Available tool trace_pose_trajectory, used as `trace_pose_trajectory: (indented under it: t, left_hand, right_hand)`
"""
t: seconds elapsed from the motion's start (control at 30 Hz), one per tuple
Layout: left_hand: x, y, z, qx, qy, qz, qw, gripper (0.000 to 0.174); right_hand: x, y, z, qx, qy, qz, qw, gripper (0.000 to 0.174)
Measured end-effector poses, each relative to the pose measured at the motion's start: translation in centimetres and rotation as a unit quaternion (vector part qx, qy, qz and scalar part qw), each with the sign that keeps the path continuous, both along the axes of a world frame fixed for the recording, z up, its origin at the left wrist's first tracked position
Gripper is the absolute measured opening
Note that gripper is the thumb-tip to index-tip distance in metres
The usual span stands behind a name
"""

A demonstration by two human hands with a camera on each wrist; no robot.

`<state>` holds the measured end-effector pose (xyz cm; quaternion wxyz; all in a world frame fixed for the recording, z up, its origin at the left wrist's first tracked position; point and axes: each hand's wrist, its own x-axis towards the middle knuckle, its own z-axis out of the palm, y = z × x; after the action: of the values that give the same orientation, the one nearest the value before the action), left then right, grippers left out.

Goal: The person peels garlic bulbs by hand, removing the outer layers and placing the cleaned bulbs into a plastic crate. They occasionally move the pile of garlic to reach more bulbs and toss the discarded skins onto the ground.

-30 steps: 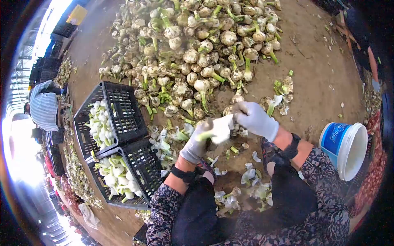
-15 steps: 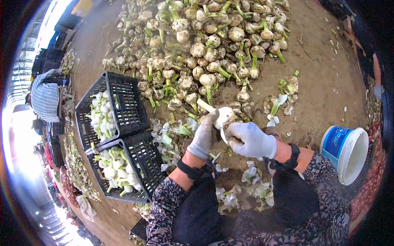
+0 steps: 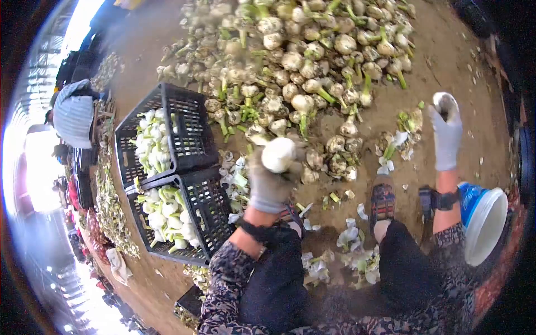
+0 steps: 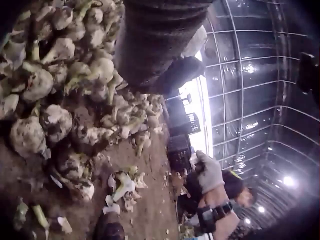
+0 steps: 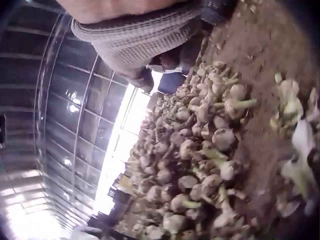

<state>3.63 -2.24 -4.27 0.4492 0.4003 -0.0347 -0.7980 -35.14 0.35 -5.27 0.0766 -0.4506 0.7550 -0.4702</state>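
Observation:
My gloved left hand (image 3: 268, 187) grips a peeled white garlic bulb (image 3: 279, 154) over the ground, its clean round side turned up. The fingers behind the bulb are blurred. Far off to the right, my gloved right hand (image 3: 448, 134) is raised with its fingers curled round a pale scrap of garlic peel (image 3: 444, 99), mostly hidden by the glove. In the left wrist view the same right hand (image 4: 209, 175) shows in the distance. Unpeeled, soil-stained garlic bulbs (image 3: 301, 61) with green stalks lie heaped beyond both hands.
Two black crates (image 3: 192, 120) at the left hold peeled garlic. A white bucket (image 3: 484, 229) with a blue label lies tipped by my right forearm. Torn peels (image 3: 352, 237) litter the ground between my feet. Another person (image 3: 75, 114) in a striped top is at the far left.
My hands were together at the bulb; the right has since swung far out to the right with the peel. The left stays near the middle with the bulb, now bare and white side up.

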Motion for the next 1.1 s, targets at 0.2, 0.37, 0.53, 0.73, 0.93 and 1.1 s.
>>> trace_pose_trajectory:
  t: [0.2,0.37,0.53,0.73,0.93,1.1]
  left_hand:
    - [19.5,1.7,3.3,-0.208,0.104,0.329,0.915,0.051]
    - [18.9,4.5,0.5,-0.17,-0.048,0.203,0.963,0.057]
    - [2.3,-4.3,-3.3,-0.298,-0.592,-0.19,0.724,0.051]
    - [-5.7,-11.1,-7.8,-0.41,-0.758,-0.453,0.225,0.059]
    - [-6.1,-10.3,-7.5,-0.382,-0.736,-0.357,0.43,0.059]
    - [-4.3,-3.1,-6.6,-0.143,-0.305,-0.205,0.919,0.042]
  right_hand:
    - [5.2,-0.2,0.4,0.054,-0.082,0.101,0.99,0.025]
    - [5.8,-0.1,0.0,0.049,-0.101,0.125,0.986,0.021]
    - [6.3,0.9,-0.9,0.043,-0.194,0.136,0.971,0.016]
    - [8.4,3.1,-0.4,0.175,-0.297,0.131,0.929,0.014]
    - [9.5,3.9,-3.7,0.132,-0.149,0.24,0.95,0.029]
    - [12.5,4.4,-2.8,0.159,-0.281,0.322,0.89,0.057]
